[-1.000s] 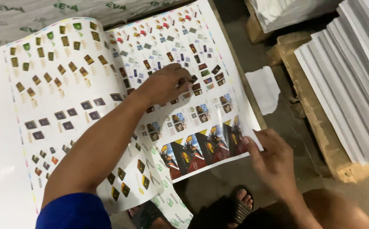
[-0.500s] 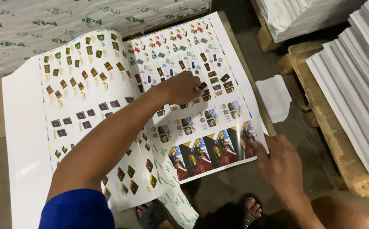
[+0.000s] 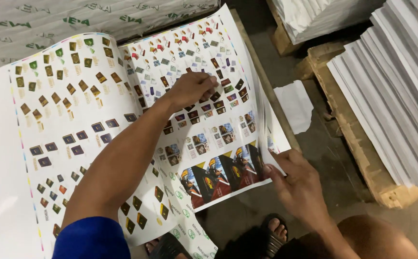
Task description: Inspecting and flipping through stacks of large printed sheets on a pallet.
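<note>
You are working on the floor of a print shop or paper-finishing workshop. Large uncut printed sheets (image 3: pixel 122 110), covered in rows of small colour labels with colour-control strips along their edges, lie stacked before you on a wrapped pallet load (image 3: pixel 74 19). To your right, tall stacks of white sheets (image 3: pixel 401 91) sit on rough wooden pallets (image 3: pixel 362 148) over a bare concrete floor (image 3: pixel 324 144).
</note>
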